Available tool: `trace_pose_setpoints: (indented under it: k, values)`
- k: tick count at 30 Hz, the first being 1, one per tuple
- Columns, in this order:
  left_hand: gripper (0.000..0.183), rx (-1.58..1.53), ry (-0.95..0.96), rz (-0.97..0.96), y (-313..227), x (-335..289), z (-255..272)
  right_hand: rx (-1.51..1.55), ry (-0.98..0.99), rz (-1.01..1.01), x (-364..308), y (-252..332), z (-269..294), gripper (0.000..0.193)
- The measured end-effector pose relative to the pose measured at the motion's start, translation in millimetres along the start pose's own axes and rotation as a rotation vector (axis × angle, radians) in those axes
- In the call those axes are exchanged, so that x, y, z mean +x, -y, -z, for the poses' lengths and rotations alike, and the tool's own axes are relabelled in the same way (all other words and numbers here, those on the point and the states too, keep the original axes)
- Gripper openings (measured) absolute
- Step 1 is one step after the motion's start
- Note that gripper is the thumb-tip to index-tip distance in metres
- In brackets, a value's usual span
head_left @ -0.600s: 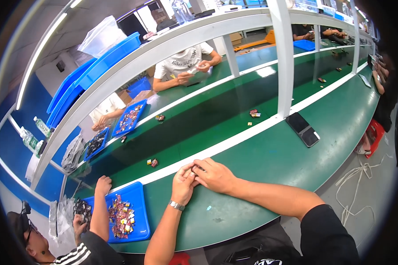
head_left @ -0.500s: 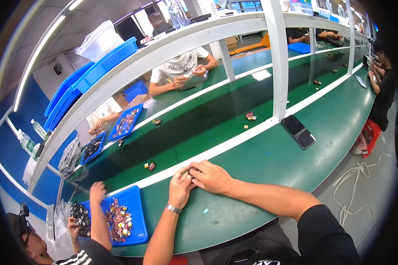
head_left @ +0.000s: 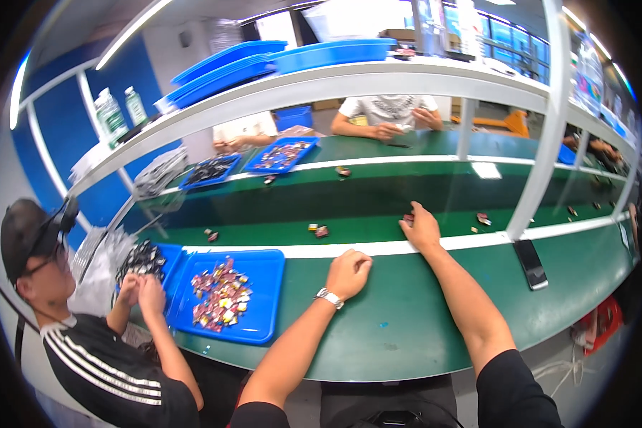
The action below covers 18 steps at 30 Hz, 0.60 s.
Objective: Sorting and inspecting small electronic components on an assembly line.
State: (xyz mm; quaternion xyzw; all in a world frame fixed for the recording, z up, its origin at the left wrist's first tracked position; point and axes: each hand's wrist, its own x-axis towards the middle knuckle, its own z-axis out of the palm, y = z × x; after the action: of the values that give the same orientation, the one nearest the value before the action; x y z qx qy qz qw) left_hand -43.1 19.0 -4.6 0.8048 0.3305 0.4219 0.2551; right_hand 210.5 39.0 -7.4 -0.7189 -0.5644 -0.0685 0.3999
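My right hand (head_left: 424, 230) reaches over the white rail to the green belt (head_left: 378, 200). Its thumb and fingers are around a small red-brown part (head_left: 408, 218); whether the part still bears against the fingers is hard to see. By the near side of the rail is my left hand (head_left: 350, 274), a metal-band watch (head_left: 329, 297) on its wrist. Its fingers are curled together, and anything inside them is hidden. To its left a blue tray (head_left: 269, 314) holds many small red-brown, yellow and white parts (head_left: 222, 294).
Small parts (head_left: 321, 231) lie along the belt. A phone (head_left: 531, 264) rests on the green table at right, beside a white post (head_left: 542, 143). At left a co-worker (head_left: 100, 349) handles something next to a tray of black pieces (head_left: 144, 258). Others sit across the belt.
My hands were together around a small dark red part. They have separated: the right has gone forward over the belt with a part, the left stays nearer. The view has turned left.
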Motion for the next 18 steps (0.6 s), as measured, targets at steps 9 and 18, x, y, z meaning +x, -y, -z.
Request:
trace_pose_setpoints:
  k: [9, 18]
  values:
    - [0.006, -0.006, -0.435, 0.078, 9.1, 6.1, 15.6, 0.135, 0.106, 0.267, -13.7, 119.5, -65.8, 0.060]
    - [0.010, -0.025, -0.586, 0.101, 29.5, 13.6, 14.7, 0.225, 0.280, -0.074, -9.0, 150.9, -113.8, 0.062]
